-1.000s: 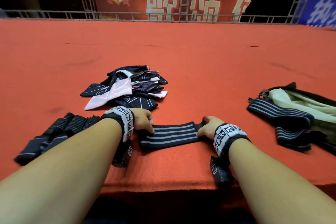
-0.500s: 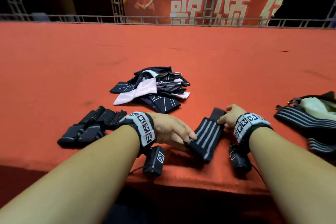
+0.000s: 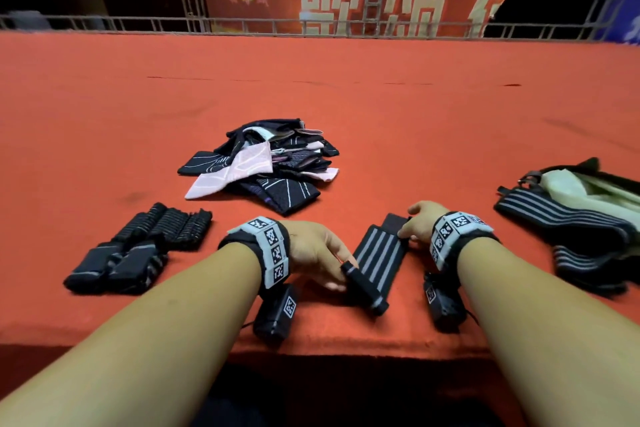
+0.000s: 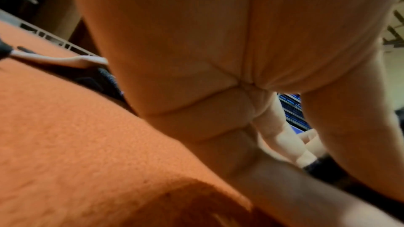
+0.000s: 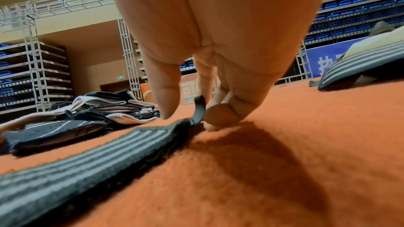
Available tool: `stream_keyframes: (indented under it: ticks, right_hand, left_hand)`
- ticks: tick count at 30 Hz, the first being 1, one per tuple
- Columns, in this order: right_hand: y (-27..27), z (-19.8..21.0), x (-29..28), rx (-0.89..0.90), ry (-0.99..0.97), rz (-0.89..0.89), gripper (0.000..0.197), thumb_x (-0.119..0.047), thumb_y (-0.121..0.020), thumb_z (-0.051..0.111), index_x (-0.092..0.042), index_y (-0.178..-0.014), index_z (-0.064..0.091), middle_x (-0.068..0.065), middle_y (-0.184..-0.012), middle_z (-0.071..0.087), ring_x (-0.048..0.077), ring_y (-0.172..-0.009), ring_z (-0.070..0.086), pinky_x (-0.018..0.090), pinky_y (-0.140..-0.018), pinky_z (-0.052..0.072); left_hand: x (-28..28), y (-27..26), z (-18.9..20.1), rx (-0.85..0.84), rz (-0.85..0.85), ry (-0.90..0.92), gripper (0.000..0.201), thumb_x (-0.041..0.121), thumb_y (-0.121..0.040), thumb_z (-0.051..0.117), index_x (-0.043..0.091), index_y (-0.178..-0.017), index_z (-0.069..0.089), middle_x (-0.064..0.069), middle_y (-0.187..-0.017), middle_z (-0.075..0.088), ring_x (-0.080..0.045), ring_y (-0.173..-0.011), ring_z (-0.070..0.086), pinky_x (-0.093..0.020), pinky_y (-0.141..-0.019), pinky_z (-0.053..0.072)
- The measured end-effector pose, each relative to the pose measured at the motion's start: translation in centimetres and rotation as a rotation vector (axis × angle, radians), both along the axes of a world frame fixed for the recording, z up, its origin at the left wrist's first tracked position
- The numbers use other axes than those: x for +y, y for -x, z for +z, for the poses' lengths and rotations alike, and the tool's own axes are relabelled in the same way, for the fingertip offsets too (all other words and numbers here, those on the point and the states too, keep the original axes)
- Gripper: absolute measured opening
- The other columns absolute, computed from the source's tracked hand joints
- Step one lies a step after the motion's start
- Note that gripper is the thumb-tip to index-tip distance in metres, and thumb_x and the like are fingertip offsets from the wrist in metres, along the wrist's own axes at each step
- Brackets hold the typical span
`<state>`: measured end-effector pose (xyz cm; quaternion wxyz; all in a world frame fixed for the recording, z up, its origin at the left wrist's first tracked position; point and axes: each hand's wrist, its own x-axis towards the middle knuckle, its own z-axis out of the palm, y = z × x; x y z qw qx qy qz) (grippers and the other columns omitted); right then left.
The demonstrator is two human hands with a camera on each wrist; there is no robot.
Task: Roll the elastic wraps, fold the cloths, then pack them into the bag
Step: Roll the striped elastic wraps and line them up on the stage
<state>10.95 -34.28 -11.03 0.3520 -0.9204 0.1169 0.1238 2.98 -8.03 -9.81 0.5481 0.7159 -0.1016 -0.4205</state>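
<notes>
A black elastic wrap (image 3: 379, 253) with grey stripes lies on the red carpet, running away from me near the front edge. Its near end is curled into a small roll (image 3: 363, 291), and my left hand (image 3: 325, 260) holds that roll with its fingertips. My right hand (image 3: 420, 224) pinches the plain black tab at the far end. The right wrist view shows the thumb and fingers (image 5: 220, 118) closed on the tab (image 5: 200, 108), with the striped wrap (image 5: 87, 158) stretching toward the camera. The left wrist view is mostly palm (image 4: 196, 40), with a fingertip on dark fabric (image 4: 323, 167).
Several rolled wraps (image 3: 138, 246) lie at the left. A heap of dark and pink cloths (image 3: 263, 166) sits behind my hands. At the right a bag with pale green lining (image 3: 588, 191) lies behind unrolled striped wraps (image 3: 561, 222). The carpet's front edge (image 3: 346, 347) is close.
The wrap lay crosswise between my hands a second ago; it now points away from me and its near end has curled into a roll under my left hand.
</notes>
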Motion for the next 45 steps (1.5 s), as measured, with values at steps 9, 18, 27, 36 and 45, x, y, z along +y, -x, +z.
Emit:
stream_keyframes:
  ticks: [9, 18, 27, 36, 45]
  right_hand:
    - [4.1, 2.5, -1.4, -0.058, -0.419, -0.083, 0.013, -0.012, -0.098, 0.059, -0.005, -0.109, 0.059, 0.011, -0.083, 0.067, 0.021, -0.057, 0.061, 0.021, -0.044, 0.041]
    - [7.8, 0.2, -1.2, 0.088, -0.524, 0.079, 0.017, -0.022, -0.093, 0.07, -0.007, -0.1, 0.067, 0.002, -0.068, 0.069, 0.013, -0.052, 0.062, 0.026, -0.048, 0.039]
    - [5.1, -1.0, 0.0, 0.005, -0.433, -0.053, 0.012, -0.004, -0.086, 0.071, -0.011, -0.094, 0.064, 0.011, -0.075, 0.068, 0.02, -0.053, 0.059, 0.024, -0.043, 0.04]
    - [4.5, -1.9, 0.2, 0.025, -0.426, -0.099, 0.008, -0.007, -0.097, 0.061, -0.013, -0.091, 0.059, 0.011, -0.074, 0.064, 0.016, -0.05, 0.061, 0.028, -0.046, 0.055]
    - [4.6, -2.0, 0.2, 0.01, -0.434, -0.08, 0.01, -0.017, -0.102, 0.054, -0.019, -0.092, 0.056, 0.013, -0.086, 0.066, 0.02, -0.053, 0.065, 0.031, -0.049, 0.058]
  left_hand:
    - [-2.1, -2.0, 0.0, -0.32, 0.109, -0.197, 0.033, 0.025, -0.09, 0.076, 0.02, -0.059, 0.065, 0.005, -0.054, 0.054, -0.008, -0.048, 0.042, -0.02, -0.047, 0.033]
    - [-5.3, -4.3, -3.2, -0.386, 0.265, -0.29, 0.031, 0.046, -0.089, 0.073, 0.024, -0.069, 0.065, 0.005, -0.055, 0.052, -0.016, -0.053, 0.044, -0.026, -0.054, 0.034]
    - [-5.9, -5.2, -2.8, -0.388, 0.214, -0.529, 0.04, 0.056, -0.093, 0.063, 0.018, -0.082, 0.063, -0.005, -0.066, 0.062, -0.023, -0.056, 0.056, -0.027, -0.058, 0.045]
    - [-5.7, -5.9, -3.7, -0.121, 0.234, -0.305, 0.025, 0.032, -0.084, 0.08, 0.014, -0.077, 0.064, -0.006, -0.072, 0.06, -0.019, -0.051, 0.053, -0.027, -0.056, 0.045]
    - [-5.6, -6.3, -3.2, -0.013, 0.309, -0.312, 0.032, 0.037, -0.079, 0.084, 0.015, -0.096, 0.067, 0.0, -0.075, 0.06, -0.015, -0.054, 0.048, -0.024, -0.047, 0.043]
